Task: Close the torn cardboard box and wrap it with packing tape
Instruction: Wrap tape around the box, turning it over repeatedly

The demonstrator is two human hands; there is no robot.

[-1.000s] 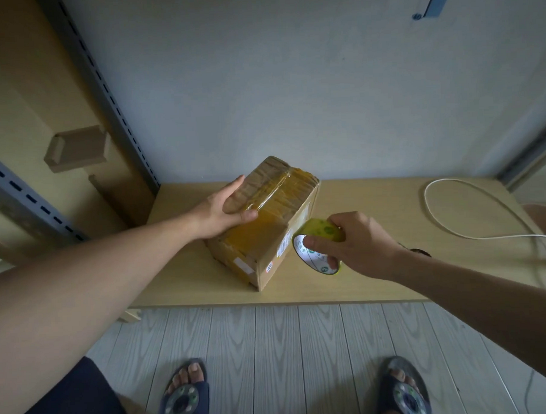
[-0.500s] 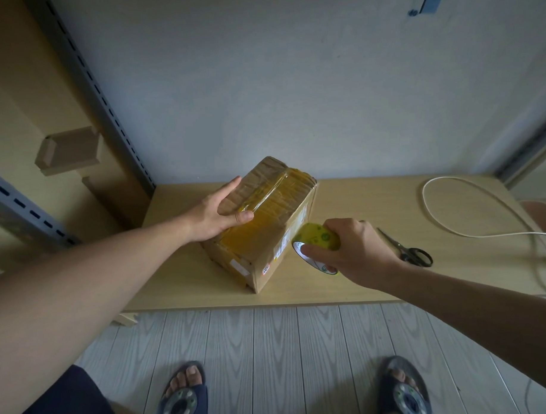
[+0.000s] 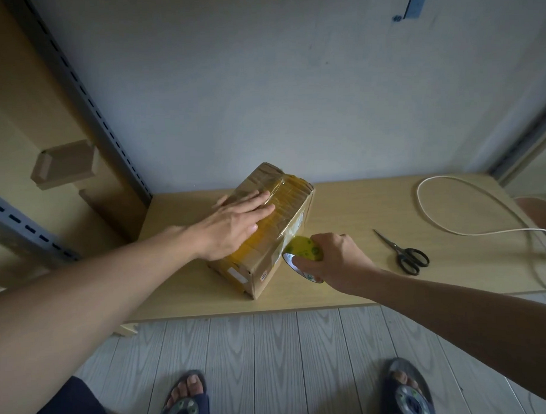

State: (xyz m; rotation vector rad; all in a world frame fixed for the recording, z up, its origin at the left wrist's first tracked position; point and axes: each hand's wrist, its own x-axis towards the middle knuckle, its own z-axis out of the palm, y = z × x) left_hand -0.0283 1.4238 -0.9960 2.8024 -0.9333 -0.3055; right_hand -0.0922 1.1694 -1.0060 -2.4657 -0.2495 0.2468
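Cardboard box (image 3: pixel 285 211), flaps shut, taping under way; it sits at the left end of the surface (image 3: pixel 361 285), near the front edge.
Top and near faces carry several glossy yellowish bands of tape, so the closing looks done and the wrapping well advanced. Left hand (image 3: pixel 235 228): flat, fingers straight, pressing the box top. Right hand (image 3: pixel 337 263): curled round the tape roll (image 3: pixel 302 250), held against the box's right side, where a strip appears to run onto the cardboard. Probably remaining: finish this band, cut it, smooth the end. Scissors (image 3: pixel 406 254) lie unused to the right, well apart from the box; a white cable (image 3: pixel 445 228) loops beyond them.
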